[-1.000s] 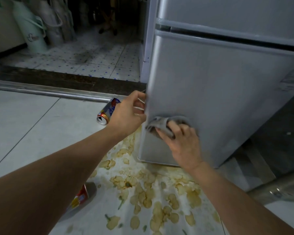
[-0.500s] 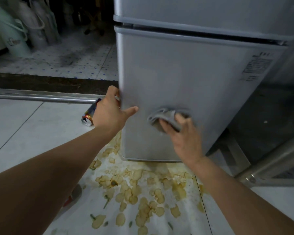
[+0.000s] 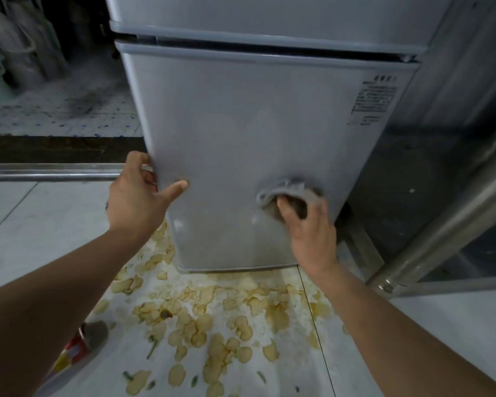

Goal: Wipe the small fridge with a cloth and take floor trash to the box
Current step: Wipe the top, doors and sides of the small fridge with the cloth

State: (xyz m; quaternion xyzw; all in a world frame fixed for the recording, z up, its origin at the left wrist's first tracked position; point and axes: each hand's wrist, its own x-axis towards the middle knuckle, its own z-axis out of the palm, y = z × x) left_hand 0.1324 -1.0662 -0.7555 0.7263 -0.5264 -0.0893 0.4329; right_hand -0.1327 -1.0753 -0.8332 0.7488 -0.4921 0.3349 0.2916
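The small grey fridge stands upright in front of you on the pale tiled floor, its lower door filling the middle of the view, with a printed label near that door's upper right corner. Spilled chips lie scattered over the floor in a yellowish wet patch right at the foot of the fridge and spread toward you. To the right of the fridge a metal pole slants down to the floor. Your left hand grips the left edge of the fridge door, the fingers curled round the edge and the thumb laid flat on the door front. Your right hand is low on the door, toward the fridge's right side, its fingers bunched and curled into a grey cloth that they press against the door. A crumpled red snack wrapper lies on the floor well to the left of the fridge's foot, beside your left forearm, partly blurred.
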